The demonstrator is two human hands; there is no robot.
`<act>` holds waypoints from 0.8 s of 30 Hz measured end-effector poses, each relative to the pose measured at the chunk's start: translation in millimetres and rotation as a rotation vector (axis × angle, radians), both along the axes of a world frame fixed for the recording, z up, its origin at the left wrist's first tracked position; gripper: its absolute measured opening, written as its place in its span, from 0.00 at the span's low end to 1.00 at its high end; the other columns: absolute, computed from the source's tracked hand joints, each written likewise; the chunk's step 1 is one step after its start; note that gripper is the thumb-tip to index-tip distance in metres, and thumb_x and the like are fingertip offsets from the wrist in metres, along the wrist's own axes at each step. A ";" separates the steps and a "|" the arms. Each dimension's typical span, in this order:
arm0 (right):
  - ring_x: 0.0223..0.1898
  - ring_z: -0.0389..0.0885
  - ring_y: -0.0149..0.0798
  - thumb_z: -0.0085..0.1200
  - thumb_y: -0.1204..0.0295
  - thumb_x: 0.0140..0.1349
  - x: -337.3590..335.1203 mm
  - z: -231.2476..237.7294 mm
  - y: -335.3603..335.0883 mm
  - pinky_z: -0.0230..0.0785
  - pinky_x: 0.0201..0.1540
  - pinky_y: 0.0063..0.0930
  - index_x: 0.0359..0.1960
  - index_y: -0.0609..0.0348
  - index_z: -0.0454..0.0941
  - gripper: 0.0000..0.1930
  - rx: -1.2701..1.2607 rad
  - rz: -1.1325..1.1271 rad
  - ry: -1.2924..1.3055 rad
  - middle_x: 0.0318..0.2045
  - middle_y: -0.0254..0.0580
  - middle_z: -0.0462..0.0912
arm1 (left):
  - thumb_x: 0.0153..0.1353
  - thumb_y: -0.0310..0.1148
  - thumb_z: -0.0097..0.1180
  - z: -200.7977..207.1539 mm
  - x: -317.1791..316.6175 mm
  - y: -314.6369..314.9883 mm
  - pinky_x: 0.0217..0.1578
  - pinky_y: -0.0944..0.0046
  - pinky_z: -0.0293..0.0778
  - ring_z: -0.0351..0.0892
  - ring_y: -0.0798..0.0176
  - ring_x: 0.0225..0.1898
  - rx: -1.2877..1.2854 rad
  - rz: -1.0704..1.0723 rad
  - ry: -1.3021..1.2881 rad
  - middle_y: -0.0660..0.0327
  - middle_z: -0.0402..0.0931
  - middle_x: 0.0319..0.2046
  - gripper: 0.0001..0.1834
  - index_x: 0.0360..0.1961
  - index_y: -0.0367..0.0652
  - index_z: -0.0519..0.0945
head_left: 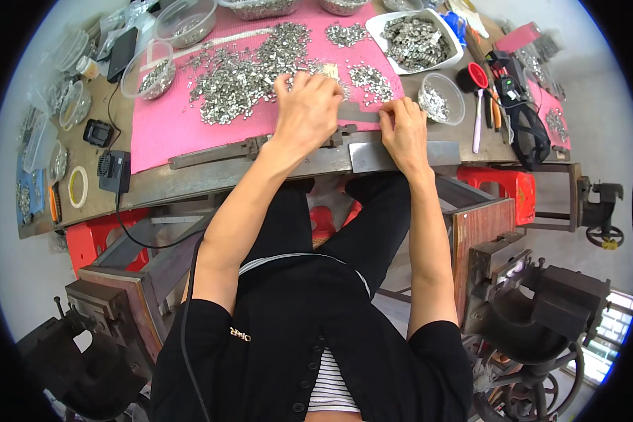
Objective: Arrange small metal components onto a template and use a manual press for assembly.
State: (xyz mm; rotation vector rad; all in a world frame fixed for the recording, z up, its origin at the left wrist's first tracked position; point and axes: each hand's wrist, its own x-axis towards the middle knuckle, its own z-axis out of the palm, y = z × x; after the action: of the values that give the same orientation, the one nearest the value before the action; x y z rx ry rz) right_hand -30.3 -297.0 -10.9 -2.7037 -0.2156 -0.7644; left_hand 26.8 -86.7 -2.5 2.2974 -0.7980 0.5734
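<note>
My left hand (308,107) is over the near right edge of a large spread of small silvery metal pieces (243,81) on a pink mat (155,133). Its fingers are bent downward and closed, and their tips are partly hidden. To its right, my right hand (406,132) has its thumb and fingers drawn together at the right end of a flat grey strip (361,113). Whatever lies between those fingertips is too small to tell. A dark metal bar (214,154) runs along the table's front edge beneath my left wrist, and a smooth metal plate (370,157) lies below my right hand.
Smaller heaps of metal pieces (371,83) lie beyond my right hand. A white tray (380,27) and a clear round tub (459,105) hold more. Further right are a red-headed tool (477,74) and pliers; at left, a black power adapter (113,171) and a tape roll (78,187).
</note>
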 end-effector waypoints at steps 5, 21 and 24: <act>0.38 0.78 0.48 0.60 0.81 0.58 -14.3 11.6 50.1 0.65 0.45 0.39 0.35 0.59 0.78 0.06 0.351 0.303 0.041 0.35 0.43 0.80 | 0.63 0.28 0.59 -3.4 -36.5 45.7 0.56 0.53 0.59 0.75 0.58 0.41 -0.096 -0.033 0.043 0.64 0.77 0.32 0.02 0.37 0.44 0.81; 0.41 0.80 0.46 0.63 0.80 0.57 -14.2 1.0 64.7 0.68 0.47 0.38 0.37 0.60 0.81 0.07 0.305 0.329 -0.069 0.38 0.41 0.83 | 0.55 0.27 0.65 -12.2 -42.7 52.3 0.52 0.51 0.67 0.74 0.54 0.41 -0.100 -0.108 0.073 0.59 0.75 0.33 0.08 0.35 0.42 0.78; 0.37 0.80 0.49 0.61 0.79 0.59 -6.0 -3.1 35.5 0.69 0.43 0.41 0.36 0.59 0.83 0.04 0.320 0.058 -0.076 0.34 0.43 0.82 | 0.56 0.27 0.65 -8.7 -44.1 48.1 0.59 0.45 0.65 0.75 0.55 0.41 -0.081 -0.068 0.090 0.60 0.76 0.33 0.08 0.36 0.43 0.78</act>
State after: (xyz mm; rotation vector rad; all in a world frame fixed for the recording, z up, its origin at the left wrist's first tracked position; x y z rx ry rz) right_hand -36.3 -261.5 -13.9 -2.3604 -0.1720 -0.8101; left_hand -17.2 -38.6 -11.2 2.1965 -0.7926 0.4607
